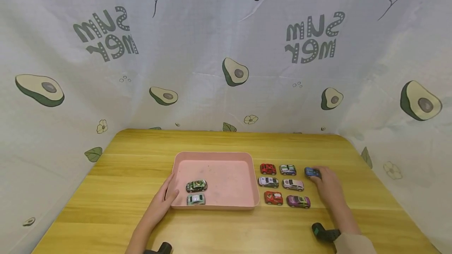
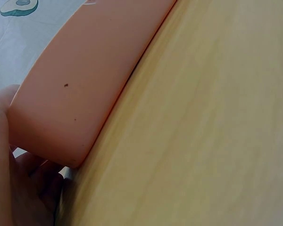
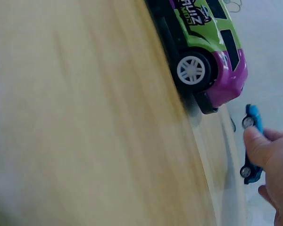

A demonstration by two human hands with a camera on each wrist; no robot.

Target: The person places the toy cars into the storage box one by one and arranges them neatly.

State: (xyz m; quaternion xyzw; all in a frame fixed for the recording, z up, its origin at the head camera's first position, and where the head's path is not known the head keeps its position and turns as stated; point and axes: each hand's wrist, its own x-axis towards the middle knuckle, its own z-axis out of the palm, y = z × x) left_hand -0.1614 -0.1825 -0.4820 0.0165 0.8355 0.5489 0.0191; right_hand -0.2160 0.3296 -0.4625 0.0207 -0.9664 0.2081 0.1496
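At the left wall of a pink tray (image 1: 227,181), my left hand (image 1: 159,204) grips the rim, thumb over the edge and fingers along the outside. The left wrist view shows those fingers behind the tray's corner, partly hidden by it. Inside the tray, at its left, lie a green patterned toy car (image 1: 196,185) and a pale mint toy car (image 1: 195,199). My right hand (image 1: 330,187) pinches a blue toy car (image 1: 311,172) between thumb and fingers, right of the other cars. The right wrist view has its wheels facing left, thumb across its side.
Between tray and right hand stand two columns of toy cars: red ones (image 1: 273,198), white ones (image 1: 293,184), a green-and-white one (image 1: 287,169) and a purple-and-green one (image 1: 298,201). The wooden table (image 1: 226,230) meets a printed curtain (image 1: 197,101) at the back.
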